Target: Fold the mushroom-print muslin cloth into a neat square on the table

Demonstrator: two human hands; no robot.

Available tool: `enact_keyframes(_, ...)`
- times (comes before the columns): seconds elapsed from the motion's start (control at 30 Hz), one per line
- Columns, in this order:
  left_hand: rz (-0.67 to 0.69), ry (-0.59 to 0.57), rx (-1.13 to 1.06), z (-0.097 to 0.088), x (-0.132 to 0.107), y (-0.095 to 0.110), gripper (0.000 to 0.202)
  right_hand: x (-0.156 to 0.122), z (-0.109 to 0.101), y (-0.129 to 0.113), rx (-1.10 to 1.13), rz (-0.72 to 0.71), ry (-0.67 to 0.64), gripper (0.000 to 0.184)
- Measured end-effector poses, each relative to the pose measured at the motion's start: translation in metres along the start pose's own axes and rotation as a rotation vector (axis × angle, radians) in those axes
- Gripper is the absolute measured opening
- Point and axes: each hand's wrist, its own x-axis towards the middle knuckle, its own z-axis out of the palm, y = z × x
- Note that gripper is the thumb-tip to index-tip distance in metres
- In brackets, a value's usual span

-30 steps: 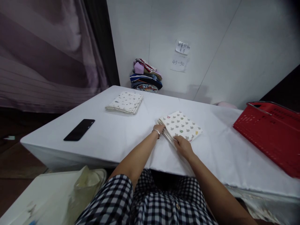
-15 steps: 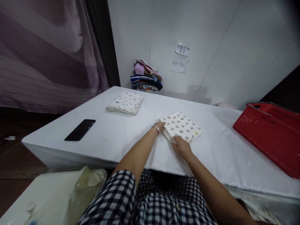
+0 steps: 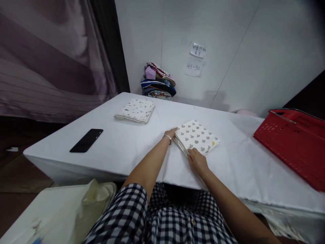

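A folded white cloth (image 3: pixel 196 136) with a print of grey shapes and a few red, green and yellow ones lies on the table, its layered edge facing me. My left hand (image 3: pixel 171 133), with a bracelet at the wrist, grips the cloth's left corner; its fingertips are partly hidden by the layers. At the near corner, my right hand (image 3: pixel 197 160) pinches the layered edge, thumb on top. Farther back to the left rests another folded cloth (image 3: pixel 137 110), white with small dark prints, touched by neither hand.
A black phone (image 3: pixel 86 140) lies on the left of the white-covered table (image 3: pixel 122 145). On the right stands a red basket (image 3: pixel 291 142). Piled fabrics (image 3: pixel 158 83) rise behind the table, near paper notes (image 3: pixel 194 66) on the wall. A white surface (image 3: pixel 50 210) sits at lower left.
My left hand has slid slightly up and left along the cloth's corner. My right hand stays at the near corner, and the cloth has hardly moved. The view has tilted slightly.
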Motion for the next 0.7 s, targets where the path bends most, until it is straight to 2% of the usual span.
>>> enact_keyframes(0.37,0.135,0.064,0.252,-0.004,0.014,-0.003,0.035,-0.001,0.003,0.003,-0.013,-0.052,0.036,0.025)
enact_keyframes(0.5,0.163,0.073,0.316,-0.005,0.014,-0.007,0.034,-0.003,0.002,0.004,-0.014,-0.066,0.001,0.024)
enact_keyframes(0.7,0.206,0.093,0.399,-0.006,0.012,-0.007,0.031,-0.007,0.006,0.003,0.027,-0.037,0.022,0.024)
